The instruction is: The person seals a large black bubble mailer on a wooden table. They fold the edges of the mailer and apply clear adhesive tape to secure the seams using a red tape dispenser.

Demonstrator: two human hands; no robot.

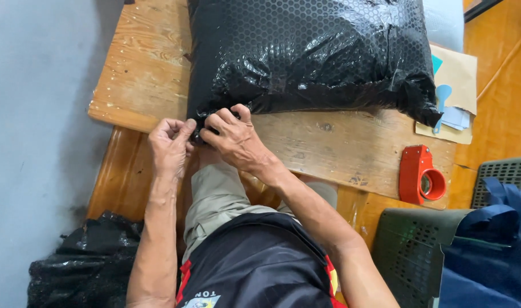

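A large parcel wrapped in black bubble wrap (pixel 306 54) lies on a worn wooden table (pixel 329 148). Both hands work at its near left corner, close to the table's front edge. My left hand (pixel 170 145) pinches the wrap at that corner with thumb and fingers. My right hand (pixel 233 138) grips the same corner from the right, fingers curled over the black wrap. The hands almost touch each other. The corner itself is mostly hidden under the fingers.
A red tape dispenser (pixel 420 175) sits at the table's front right. Brown envelopes and blue papers (pixel 455 85) lie right of the parcel. A black bag (pixel 84 262) rests on the grey floor at left. A dark plastic crate with blue cloth (pixel 483 239) stands at right.
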